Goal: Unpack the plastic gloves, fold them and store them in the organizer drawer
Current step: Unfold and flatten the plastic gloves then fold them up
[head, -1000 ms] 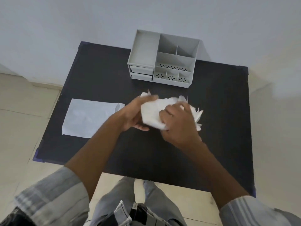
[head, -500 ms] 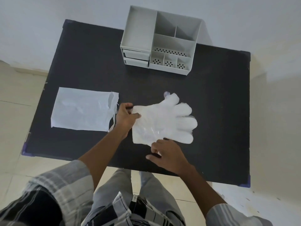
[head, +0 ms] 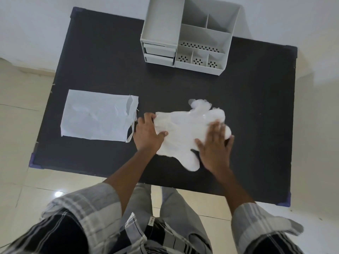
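The head camera looks down at a dark table (head: pixel 238 99). A see-through white plastic glove (head: pixel 185 132) lies flat near the middle of it, with its cuff pointing left and its puffy fingers pointing right and toward the person.

The left hand (head: pixel 148 133) rests on the cuff end of the glove. Its thumb lies on top of the plastic and its fingers bend over the edge, so it is pinching the cuff. The right hand (head: pixel 214 147) lies flat on the finger end of the glove. Its fingers are straight and spread out, pressing the plastic down. This hand looks a little blurry.

To the left of the glove, just beside the left hand, a flat white bag (head: pixel 97 116) lies on the table with its torn open end facing the hand.

At the far side of the table stands a grey organizer (head: pixel 189 33). It has open boxes on top and two small drawers (head: pixel 159 54) at its front left. Both drawers are pushed in. The glove is well apart from the organizer.

The person wears a checked shirt with rolled sleeves (head: pixel 88 208).
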